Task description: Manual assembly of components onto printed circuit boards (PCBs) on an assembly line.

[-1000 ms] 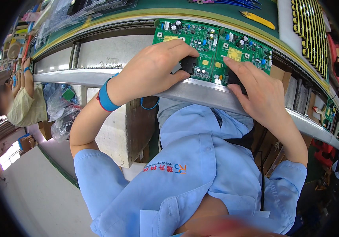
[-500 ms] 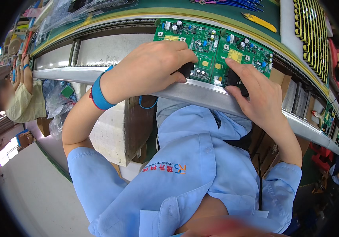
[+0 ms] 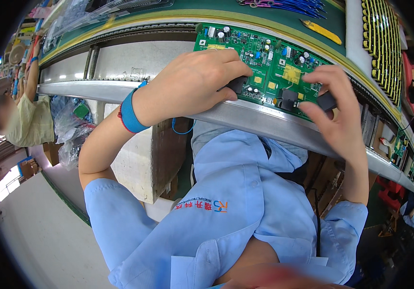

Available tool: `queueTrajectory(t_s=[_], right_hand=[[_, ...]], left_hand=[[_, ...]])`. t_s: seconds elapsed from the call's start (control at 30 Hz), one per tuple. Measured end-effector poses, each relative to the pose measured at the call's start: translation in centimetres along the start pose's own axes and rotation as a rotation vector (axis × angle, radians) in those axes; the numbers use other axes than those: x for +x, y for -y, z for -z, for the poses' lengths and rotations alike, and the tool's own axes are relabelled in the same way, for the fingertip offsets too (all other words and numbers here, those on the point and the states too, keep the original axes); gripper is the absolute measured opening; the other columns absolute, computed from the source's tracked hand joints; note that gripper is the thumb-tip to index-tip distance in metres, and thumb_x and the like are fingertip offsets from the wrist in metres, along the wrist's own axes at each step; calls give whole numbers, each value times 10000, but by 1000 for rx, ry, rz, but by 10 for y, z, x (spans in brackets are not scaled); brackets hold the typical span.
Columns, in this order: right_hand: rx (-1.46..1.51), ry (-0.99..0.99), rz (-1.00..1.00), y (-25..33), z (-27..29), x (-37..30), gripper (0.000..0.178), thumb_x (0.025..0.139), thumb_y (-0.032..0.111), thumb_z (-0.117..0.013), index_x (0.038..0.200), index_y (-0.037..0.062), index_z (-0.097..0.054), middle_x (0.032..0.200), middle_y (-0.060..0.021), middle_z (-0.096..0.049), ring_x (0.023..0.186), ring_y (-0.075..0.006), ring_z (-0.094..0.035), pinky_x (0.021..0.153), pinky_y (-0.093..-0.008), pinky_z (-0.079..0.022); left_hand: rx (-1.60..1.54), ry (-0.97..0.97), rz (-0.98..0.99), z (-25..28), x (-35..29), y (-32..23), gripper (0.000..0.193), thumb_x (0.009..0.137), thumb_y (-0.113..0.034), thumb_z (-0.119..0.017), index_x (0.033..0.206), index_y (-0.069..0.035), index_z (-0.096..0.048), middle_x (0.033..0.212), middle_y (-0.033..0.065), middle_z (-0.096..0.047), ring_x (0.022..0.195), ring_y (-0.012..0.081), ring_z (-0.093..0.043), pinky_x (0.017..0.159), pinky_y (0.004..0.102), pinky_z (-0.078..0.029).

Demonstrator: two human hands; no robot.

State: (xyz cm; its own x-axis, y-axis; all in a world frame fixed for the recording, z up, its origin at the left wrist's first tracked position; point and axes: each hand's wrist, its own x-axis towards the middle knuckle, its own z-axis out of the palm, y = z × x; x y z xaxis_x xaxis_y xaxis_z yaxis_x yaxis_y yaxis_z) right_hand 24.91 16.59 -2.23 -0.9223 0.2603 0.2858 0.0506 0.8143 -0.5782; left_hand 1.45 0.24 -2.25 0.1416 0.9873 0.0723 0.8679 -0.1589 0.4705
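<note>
My left hand (image 3: 202,79) reaches over the left part of a green circuit board (image 3: 264,66). Its thumb and fingers pinch a small black block-shaped component (image 3: 237,85) at the board's near edge. Another black component (image 3: 288,98) sits on the right part of the board, clear of my fingers. My right hand (image 3: 338,106) is over the board's right end, thumb and index finger spread apart. A further black block (image 3: 326,101) shows in the gap between them; I cannot tell whether the other fingers touch it. Capacitors and yellow squares stud the board.
The board rests along a metal conveyor rail (image 3: 216,115) in front of me. Beyond lie a yellow cutter knife (image 3: 321,31), blue cables (image 3: 296,6) and a white tray of black-and-yellow parts (image 3: 383,48). Another person (image 3: 31,123) works at the far left.
The board has shifted slightly to the right, and my left hand with it. My right hand has moved right off a black component and spread its fingers, leaving that component on the board.
</note>
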Motion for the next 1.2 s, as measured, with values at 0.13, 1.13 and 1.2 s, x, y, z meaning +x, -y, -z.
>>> queueTrajectory(t_s=[0.13,1.13,1.2], right_hand=[[404,12,-282,-11,11,-13,328,769,-38,-629,1081,17,-543,1055,-53,-493,1022,-155,-487,877,-238,-392],[-363,128,-155,17,6,-27,721,743,45,-735,1412,135,-482,1014,-117,-667,789,-292,-636,659,-396,-505],[-423,229,-224,19,8,-25,728,745,50,-730,1421,141,-476,967,-122,-671,773,-296,-637,642,-407,-497]], left_hand=[[31,-40,25,-3,-2,-1,438,707,-98,-782,1120,-76,-640,985,88,-624,877,316,-626,724,401,-517],[-824,-160,441,20,-26,11,655,815,-25,-736,1410,-13,-462,1153,47,-635,930,118,-584,838,237,-478],[-697,-152,419,20,-30,13,641,808,-10,-735,1397,-26,-483,1130,41,-632,923,121,-579,826,238,-477]])
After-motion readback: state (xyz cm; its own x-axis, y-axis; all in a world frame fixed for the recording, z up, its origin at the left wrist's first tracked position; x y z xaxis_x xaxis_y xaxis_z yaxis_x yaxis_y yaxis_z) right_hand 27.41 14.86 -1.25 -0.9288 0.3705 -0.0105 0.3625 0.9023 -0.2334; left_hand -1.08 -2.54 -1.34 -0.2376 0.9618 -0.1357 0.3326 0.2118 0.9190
